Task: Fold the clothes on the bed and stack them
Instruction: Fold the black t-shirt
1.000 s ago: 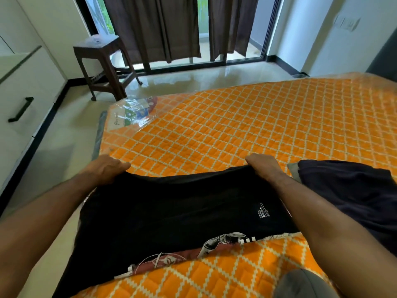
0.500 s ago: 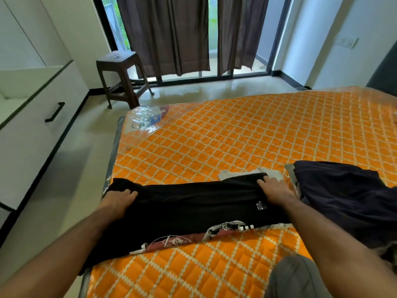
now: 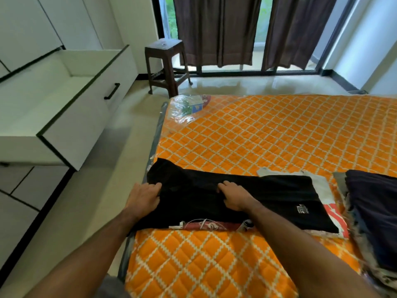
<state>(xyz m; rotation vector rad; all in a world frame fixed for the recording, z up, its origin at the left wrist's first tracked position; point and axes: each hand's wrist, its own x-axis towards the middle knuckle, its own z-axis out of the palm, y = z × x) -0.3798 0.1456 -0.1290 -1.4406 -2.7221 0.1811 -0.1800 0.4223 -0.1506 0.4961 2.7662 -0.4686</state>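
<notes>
A black garment [image 3: 268,196] with a small white logo lies folded into a long band across the near left part of the orange quilted bed [image 3: 257,136]. Its left end reaches the bed's edge. My left hand [image 3: 144,196] grips that left end. At the band's middle, my right hand [image 3: 234,194] has its fingers curled into the cloth, which wrinkles there. Under the black garment lie a printed maroon piece [image 3: 206,225] and a white and red one [image 3: 328,203]. A stack of dark navy clothes [image 3: 376,211] sits to the right.
An open white drawer [image 3: 64,100] juts out over the floor left of the bed. A brown stool [image 3: 165,65] stands by the curtained glass door. Plastic wrap with a label [image 3: 189,104] covers the bed's far left corner.
The black garment was brought down flat onto the bed. My right hand moved from its right end to its middle, while my left hand stayed at the left end.
</notes>
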